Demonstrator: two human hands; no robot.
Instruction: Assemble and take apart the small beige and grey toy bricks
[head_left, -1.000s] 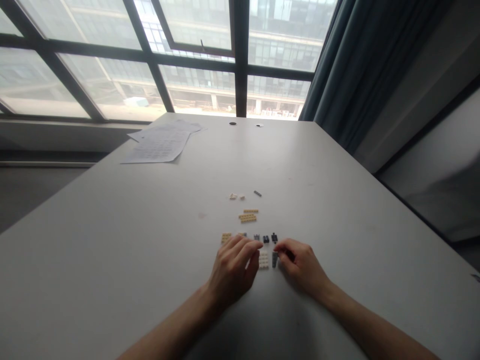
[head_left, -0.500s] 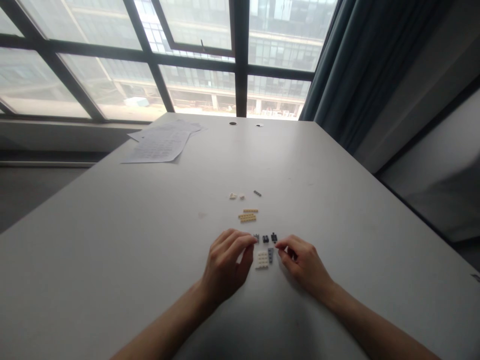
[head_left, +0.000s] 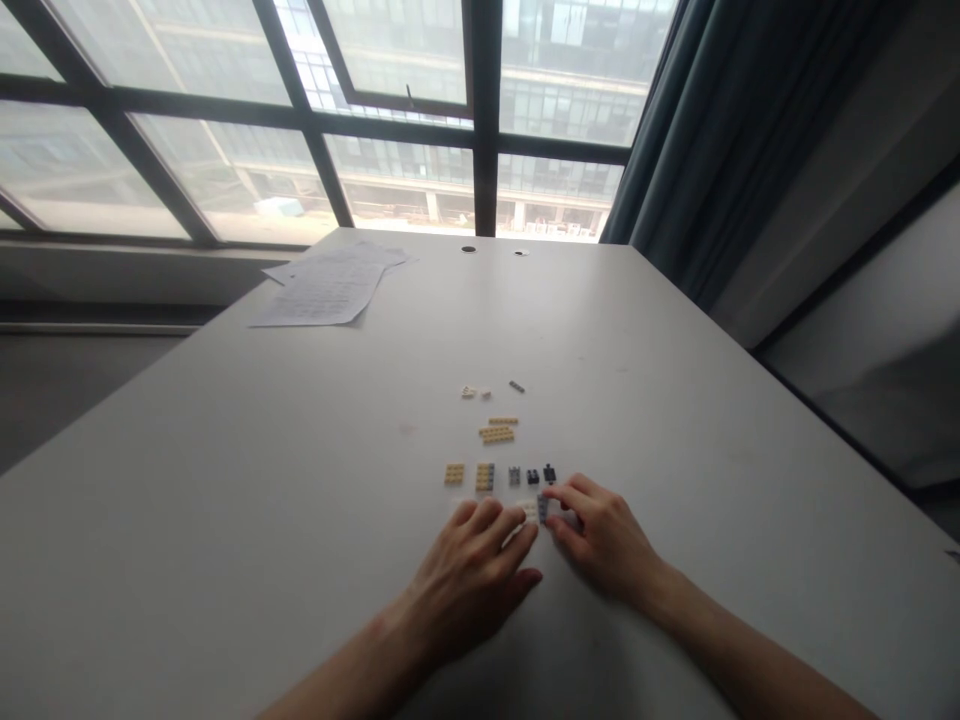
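My left hand [head_left: 480, 560] reaches over a white studded toy brick plate [head_left: 529, 510], fingers stretched and thumb apart, covering part of it. My right hand [head_left: 600, 525] has its thumb and forefinger at the two ends of a small grey toy brick [head_left: 542, 508], which lies against the white plate's right side. Just beyond my hands is a row: a tan plate [head_left: 454, 474], a tan-and-grey piece [head_left: 484, 476], a grey piece [head_left: 514, 476], a black brick [head_left: 532, 477] and a black piece with a projecting end [head_left: 550, 473].
Several thin tan strips [head_left: 498, 433] lie farther back. Behind them are small white pieces [head_left: 468, 392] and a dark grey strip [head_left: 517, 386]. Printed papers [head_left: 322, 285] rest at the white table's far left. A hole [head_left: 468, 249] is near the back edge.
My left hand has moved down and spread its fingers over the white plate, uncovering the tan pieces. My right hand has shifted slightly, its thumb and forefinger now parted at the grey brick.
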